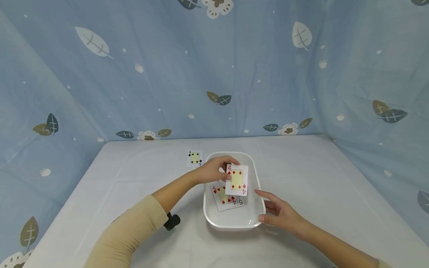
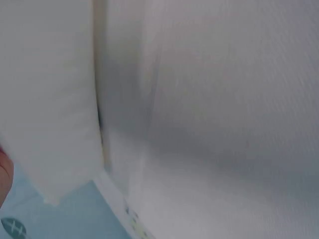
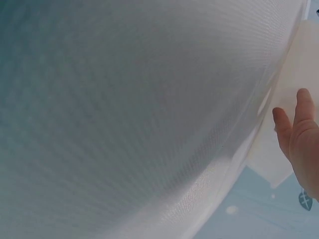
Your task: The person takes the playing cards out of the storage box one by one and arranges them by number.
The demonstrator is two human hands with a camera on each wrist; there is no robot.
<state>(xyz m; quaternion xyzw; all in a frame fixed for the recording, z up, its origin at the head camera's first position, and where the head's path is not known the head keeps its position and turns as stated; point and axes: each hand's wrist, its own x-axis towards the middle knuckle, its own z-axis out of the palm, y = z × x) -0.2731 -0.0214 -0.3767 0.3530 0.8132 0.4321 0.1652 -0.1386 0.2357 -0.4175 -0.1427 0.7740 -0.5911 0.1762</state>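
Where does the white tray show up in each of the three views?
Head: the white tray sits centre-low on the table, cards inside; the right hand touches its near right rim.
Left wrist: a white wall at left is probably the tray, too close and blurred to be sure.
Right wrist: its white rim shows at the right edge, beside the fingers.
Shared landmark: the blue leaf-print backdrop.

The table (image 1: 301,178) and white tray (image 1: 234,219) are viewed from above and in front by the head camera, while the same tablecloth (image 2: 224,124) is filled close-up by both wrist views.
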